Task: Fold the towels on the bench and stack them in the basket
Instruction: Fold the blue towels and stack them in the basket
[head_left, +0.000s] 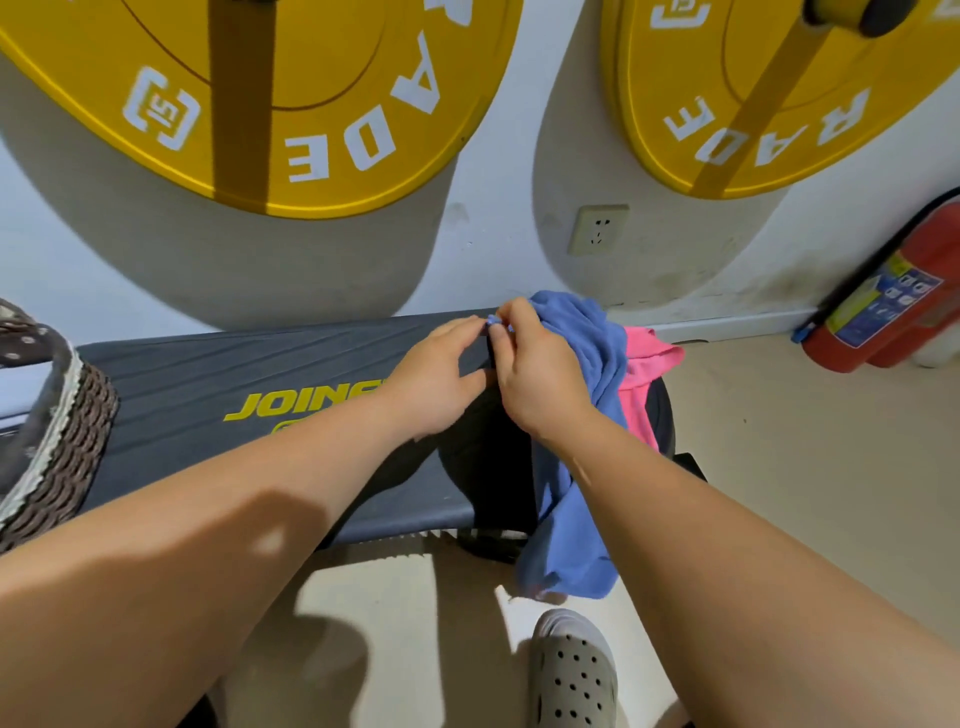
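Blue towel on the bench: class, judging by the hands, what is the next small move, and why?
Probably slide the left hand leftward along the edge to spread the blue towel over the bench. It lies bunched, hanging off the bench end beside the pink towel, and both hands meet at one spot on its edge, the right hand pinching it; it needs flattening before any fold.

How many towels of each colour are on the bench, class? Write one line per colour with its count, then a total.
blue towel: 1
pink towel: 1
Total: 2
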